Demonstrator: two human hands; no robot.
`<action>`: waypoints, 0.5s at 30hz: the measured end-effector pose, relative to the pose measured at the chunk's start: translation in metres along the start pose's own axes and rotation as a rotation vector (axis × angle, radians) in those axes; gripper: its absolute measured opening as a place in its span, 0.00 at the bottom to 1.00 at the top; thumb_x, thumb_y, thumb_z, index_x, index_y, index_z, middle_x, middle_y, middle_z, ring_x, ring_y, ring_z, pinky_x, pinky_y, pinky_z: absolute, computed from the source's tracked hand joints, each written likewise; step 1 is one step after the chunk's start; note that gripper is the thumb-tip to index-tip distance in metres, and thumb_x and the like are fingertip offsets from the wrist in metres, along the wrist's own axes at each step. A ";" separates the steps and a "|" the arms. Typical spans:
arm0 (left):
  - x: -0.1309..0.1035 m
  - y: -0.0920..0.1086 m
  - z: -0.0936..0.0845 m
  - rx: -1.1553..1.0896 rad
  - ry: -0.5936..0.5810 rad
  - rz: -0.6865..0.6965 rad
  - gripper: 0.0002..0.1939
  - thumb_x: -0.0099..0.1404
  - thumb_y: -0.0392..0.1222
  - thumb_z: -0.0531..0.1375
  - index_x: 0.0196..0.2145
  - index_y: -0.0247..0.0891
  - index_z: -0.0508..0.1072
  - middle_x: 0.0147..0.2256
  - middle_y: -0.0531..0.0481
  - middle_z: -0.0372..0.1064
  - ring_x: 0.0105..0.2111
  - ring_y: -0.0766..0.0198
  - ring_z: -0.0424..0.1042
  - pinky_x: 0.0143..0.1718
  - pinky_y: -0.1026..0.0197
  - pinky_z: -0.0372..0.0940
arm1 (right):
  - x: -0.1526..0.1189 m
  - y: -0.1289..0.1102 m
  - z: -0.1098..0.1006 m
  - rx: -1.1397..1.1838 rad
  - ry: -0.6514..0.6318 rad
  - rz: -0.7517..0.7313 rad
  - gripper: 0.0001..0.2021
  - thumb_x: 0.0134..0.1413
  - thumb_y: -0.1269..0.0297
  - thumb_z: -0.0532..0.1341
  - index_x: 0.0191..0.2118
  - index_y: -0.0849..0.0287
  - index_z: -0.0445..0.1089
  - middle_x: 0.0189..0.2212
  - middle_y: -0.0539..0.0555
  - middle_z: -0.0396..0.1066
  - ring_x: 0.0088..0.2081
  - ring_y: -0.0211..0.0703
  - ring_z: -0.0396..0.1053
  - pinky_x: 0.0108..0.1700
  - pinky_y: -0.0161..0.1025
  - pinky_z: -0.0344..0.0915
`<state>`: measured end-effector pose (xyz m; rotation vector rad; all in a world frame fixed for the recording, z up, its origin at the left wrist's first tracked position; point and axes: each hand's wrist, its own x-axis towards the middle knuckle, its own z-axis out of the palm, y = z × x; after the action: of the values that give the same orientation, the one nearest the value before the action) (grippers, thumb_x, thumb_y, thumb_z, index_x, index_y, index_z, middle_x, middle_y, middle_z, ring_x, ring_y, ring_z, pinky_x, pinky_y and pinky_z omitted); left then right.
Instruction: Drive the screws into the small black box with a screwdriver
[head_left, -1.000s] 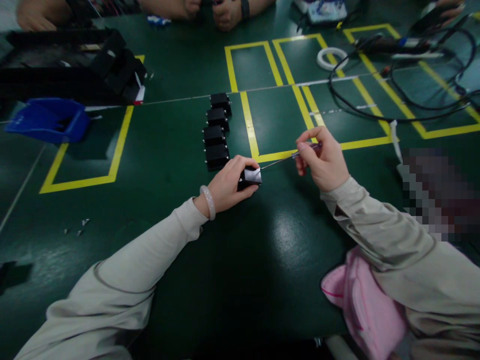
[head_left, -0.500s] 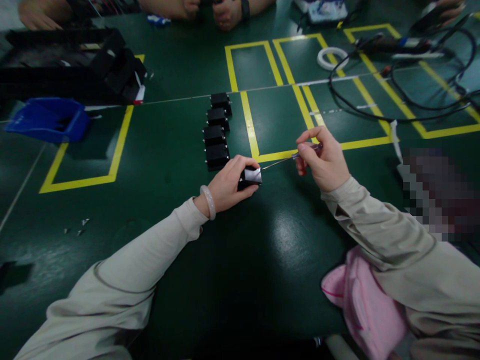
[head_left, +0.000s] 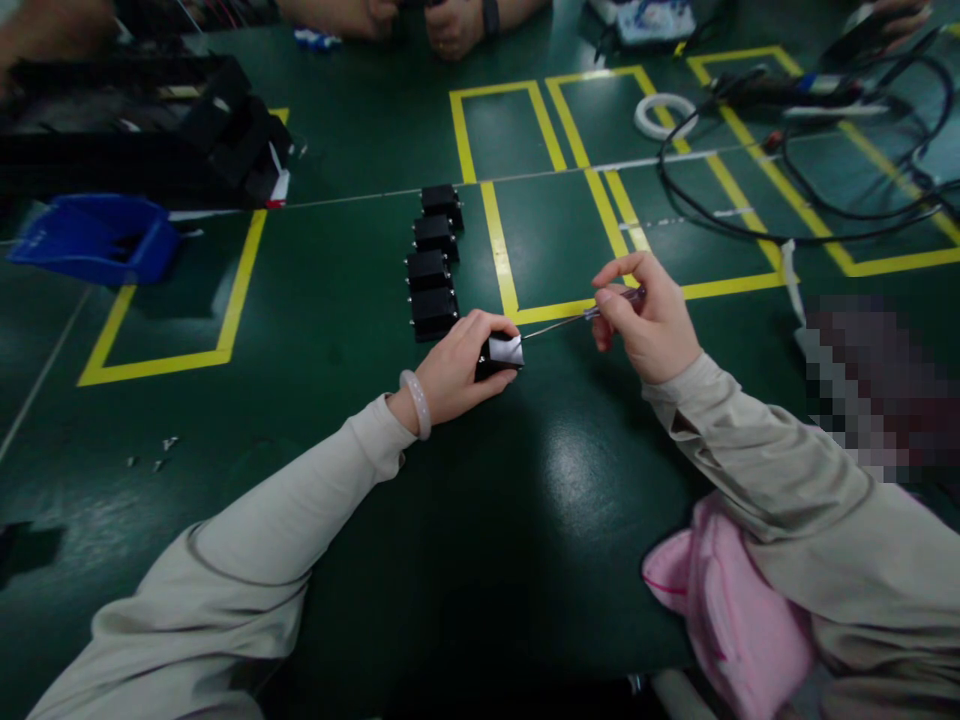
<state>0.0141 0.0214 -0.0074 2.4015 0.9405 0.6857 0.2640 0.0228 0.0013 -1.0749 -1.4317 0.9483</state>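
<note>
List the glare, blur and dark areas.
Head view: pale glare on the dark-green tabletop, lower in the frame than the right hand; head view: the co-worker's arm smeared at upper left, pixelation at far right; head view: bottom centre nearly black; head view: the slim metal-shafted tool too fine at its tip, by the small black, white-topped box, to judge contact.

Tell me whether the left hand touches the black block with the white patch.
Touching: the head view shows the left hand clasped around the black block.

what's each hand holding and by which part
The left hand grips a small black box by opposite sides; the right hand holds a thin-shafted tool by its handle.
</note>
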 end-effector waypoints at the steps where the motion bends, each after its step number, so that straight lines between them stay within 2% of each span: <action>1: 0.000 0.000 0.000 0.000 -0.001 0.000 0.17 0.65 0.38 0.62 0.51 0.37 0.64 0.47 0.44 0.67 0.48 0.56 0.69 0.51 0.52 0.67 | 0.000 0.000 0.000 -0.006 -0.003 0.004 0.15 0.57 0.52 0.67 0.37 0.52 0.62 0.14 0.41 0.63 0.13 0.34 0.61 0.14 0.34 0.57; 3: 0.000 0.000 0.000 -0.001 -0.001 0.001 0.17 0.65 0.38 0.62 0.51 0.37 0.64 0.47 0.44 0.67 0.47 0.56 0.69 0.50 0.52 0.67 | -0.001 -0.001 0.000 -0.024 0.003 0.015 0.14 0.59 0.53 0.66 0.36 0.52 0.62 0.14 0.41 0.63 0.13 0.33 0.61 0.14 0.34 0.57; 8: 0.000 0.001 0.000 -0.002 -0.006 -0.004 0.17 0.65 0.38 0.62 0.51 0.37 0.64 0.47 0.44 0.67 0.47 0.56 0.69 0.50 0.52 0.67 | -0.001 0.000 0.000 -0.022 0.006 0.002 0.17 0.60 0.45 0.64 0.34 0.52 0.61 0.13 0.40 0.58 0.13 0.32 0.59 0.15 0.33 0.57; 15: 0.001 0.000 0.000 0.001 -0.003 -0.001 0.17 0.65 0.38 0.62 0.51 0.37 0.64 0.47 0.44 0.67 0.47 0.55 0.69 0.50 0.52 0.67 | 0.000 0.001 -0.001 -0.008 -0.006 0.014 0.15 0.58 0.51 0.67 0.37 0.52 0.62 0.14 0.41 0.62 0.13 0.34 0.61 0.14 0.34 0.58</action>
<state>0.0144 0.0217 -0.0070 2.4023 0.9405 0.6809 0.2647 0.0227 0.0001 -1.0899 -1.4355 0.9577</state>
